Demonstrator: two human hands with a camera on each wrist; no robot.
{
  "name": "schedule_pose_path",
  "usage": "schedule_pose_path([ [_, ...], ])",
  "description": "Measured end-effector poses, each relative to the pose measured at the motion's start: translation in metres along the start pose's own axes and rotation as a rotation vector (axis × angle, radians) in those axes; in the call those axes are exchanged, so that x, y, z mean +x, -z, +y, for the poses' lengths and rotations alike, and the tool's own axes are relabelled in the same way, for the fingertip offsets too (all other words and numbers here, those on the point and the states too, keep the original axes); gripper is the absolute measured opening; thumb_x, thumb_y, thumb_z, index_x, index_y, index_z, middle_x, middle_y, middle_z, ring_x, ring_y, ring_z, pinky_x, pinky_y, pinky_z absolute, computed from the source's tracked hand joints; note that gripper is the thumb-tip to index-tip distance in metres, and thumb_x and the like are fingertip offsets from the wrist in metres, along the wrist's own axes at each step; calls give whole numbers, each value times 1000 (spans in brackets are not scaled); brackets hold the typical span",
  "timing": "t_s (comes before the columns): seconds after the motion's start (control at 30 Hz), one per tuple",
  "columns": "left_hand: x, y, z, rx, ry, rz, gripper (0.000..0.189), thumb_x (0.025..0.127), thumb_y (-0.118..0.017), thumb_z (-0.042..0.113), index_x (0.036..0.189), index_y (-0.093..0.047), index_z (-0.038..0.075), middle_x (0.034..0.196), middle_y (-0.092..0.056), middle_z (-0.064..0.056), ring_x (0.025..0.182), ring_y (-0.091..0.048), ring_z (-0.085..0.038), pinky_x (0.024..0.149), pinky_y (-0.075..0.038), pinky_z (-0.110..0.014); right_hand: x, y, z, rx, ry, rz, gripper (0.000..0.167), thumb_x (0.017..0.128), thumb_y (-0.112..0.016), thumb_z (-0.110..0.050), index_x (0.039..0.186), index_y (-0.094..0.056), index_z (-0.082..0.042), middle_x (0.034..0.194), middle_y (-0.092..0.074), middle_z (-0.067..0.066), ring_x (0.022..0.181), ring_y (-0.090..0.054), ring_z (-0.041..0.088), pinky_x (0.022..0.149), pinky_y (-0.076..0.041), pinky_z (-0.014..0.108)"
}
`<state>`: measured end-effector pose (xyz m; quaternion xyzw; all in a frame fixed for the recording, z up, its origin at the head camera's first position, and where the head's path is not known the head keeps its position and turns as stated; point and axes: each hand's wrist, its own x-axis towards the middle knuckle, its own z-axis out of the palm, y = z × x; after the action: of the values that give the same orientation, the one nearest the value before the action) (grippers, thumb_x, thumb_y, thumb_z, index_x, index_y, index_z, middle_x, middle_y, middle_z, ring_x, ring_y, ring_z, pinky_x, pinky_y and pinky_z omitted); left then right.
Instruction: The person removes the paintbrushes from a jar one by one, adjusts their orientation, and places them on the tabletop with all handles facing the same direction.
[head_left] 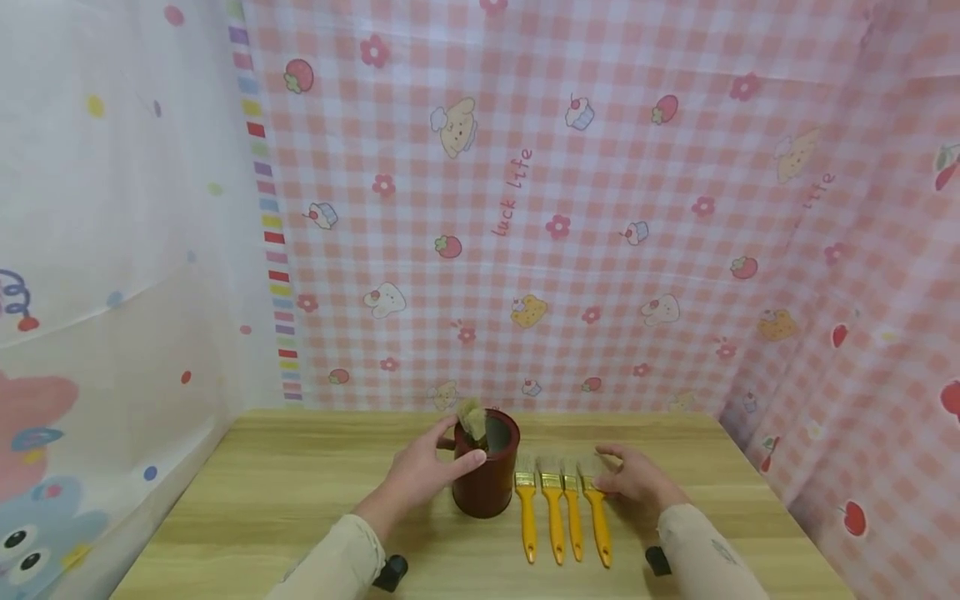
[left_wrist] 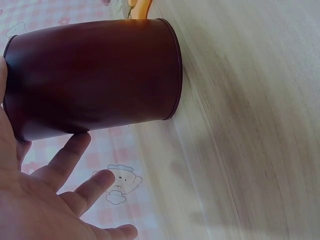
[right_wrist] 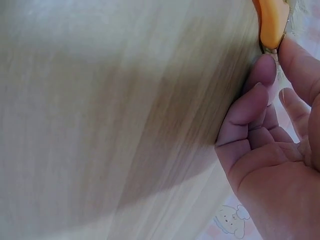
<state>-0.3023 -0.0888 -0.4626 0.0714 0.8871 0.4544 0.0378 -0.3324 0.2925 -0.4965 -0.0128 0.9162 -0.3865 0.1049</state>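
Note:
A dark red-brown cylindrical cup (head_left: 483, 487) stands upright on the table, with the pale bristles (head_left: 472, 419) of a brush showing above its rim. My left hand (head_left: 422, 468) holds the cup near the top, thumb on the near side; in the left wrist view a finger (left_wrist: 67, 155) touches the wall and others are spread. Right of the cup, several yellow-handled paintbrushes lie in a row, bristles away from me. At the rightmost paintbrush (head_left: 598, 517), my right hand (head_left: 639, 477) pinches the metal band between thumb and forefinger, also visible in the right wrist view.
The wood-grain table (head_left: 300, 467) ends against a pink checked cloth (head_left: 480, 275) at the back. A white patterned cloth (head_left: 135, 250) hangs at the left, and more pink cloth lines the right side. Beside the cup lies the nearest paintbrush (head_left: 528, 521).

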Motion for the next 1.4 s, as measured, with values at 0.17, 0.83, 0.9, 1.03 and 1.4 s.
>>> schedule_pose_path([
  [0.17, 0, 0, 0, 3, -2, 3, 94, 90, -72, 75, 167, -38, 34, 149, -66, -7, 145, -54, -46, 113, -45, -70, 0, -1, -2, -3, -11, -10, 67, 100, -77, -14, 159, -47, -3, 103, -75, 11, 84, -69, 17, 100, -54, 51],
  [0.83, 0, 2, 2, 5, -8, 6, 92, 91, -71, 74, 167, -38, 35, 153, -64, -7, 146, -53, -45, 114, -44, -70, 1, -1, 3, -10, 41, 29, 79, 99, -80, -21, 163, -40, -1, 109, -73, 18, 90, -67, 18, 95, -56, 45],
  [0.9, 0, 2, 3, 4, -8, 2, 92, 91, -71, 74, 167, -38, 35, 153, -63, -7, 146, -53, -45, 114, -44, -70, 0, -1, 4, -15, 33, 24, 79, 101, -78, -27, 165, -38, -3, 127, -70, 25, 99, -69, 22, 102, -55, 52],
  [1.03, 1, 2, 4, 1, -6, -3, 92, 91, -71, 74, 167, -37, 36, 152, -64, -7, 147, -52, -45, 115, -43, -71, -2, -1, 5, -5, 32, 11, 81, 104, -72, -35, 167, -33, -4, 159, -48, 33, 121, -68, 32, 110, -50, 61],
  [1.4, -2, 2, 2, -21, -4, -15, 92, 91, -72, 73, 167, -36, 36, 151, -65, -7, 147, -52, -44, 115, -43, -70, -5, -2, 7, 0, 25, 6, 84, 105, -70, -40, 169, -28, -3, 170, -33, 30, 145, -50, 52, 118, -41, 68],
])
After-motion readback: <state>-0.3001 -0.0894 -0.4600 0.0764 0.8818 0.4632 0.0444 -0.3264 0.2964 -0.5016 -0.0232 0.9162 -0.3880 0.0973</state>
